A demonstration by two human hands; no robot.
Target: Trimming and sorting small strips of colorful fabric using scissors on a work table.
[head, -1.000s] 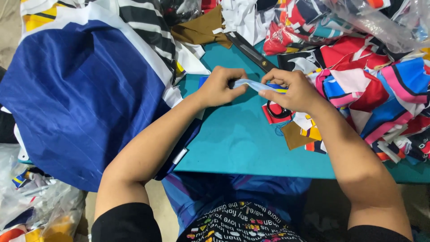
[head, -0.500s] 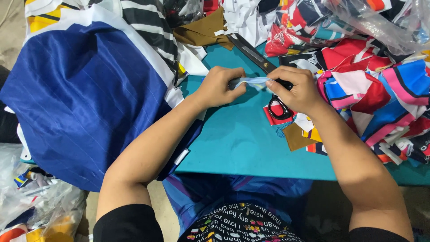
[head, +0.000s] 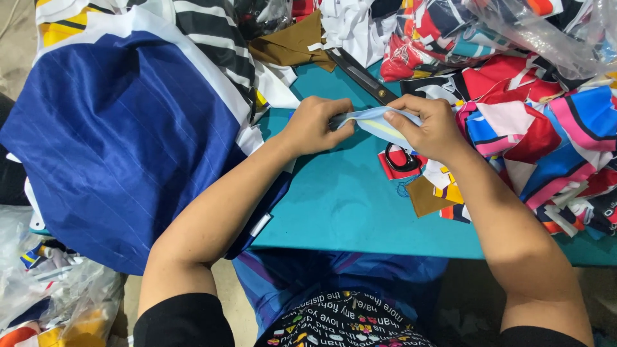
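Above table (head: 340, 205), hands pinching strip (head: 376, 120)

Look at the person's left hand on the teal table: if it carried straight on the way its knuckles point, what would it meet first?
The left hand points right, along the pale blue fabric strip it pinches. Going straight on, it would probably meet the right hand first, which grips the same strip; depth between them is hard to judge.
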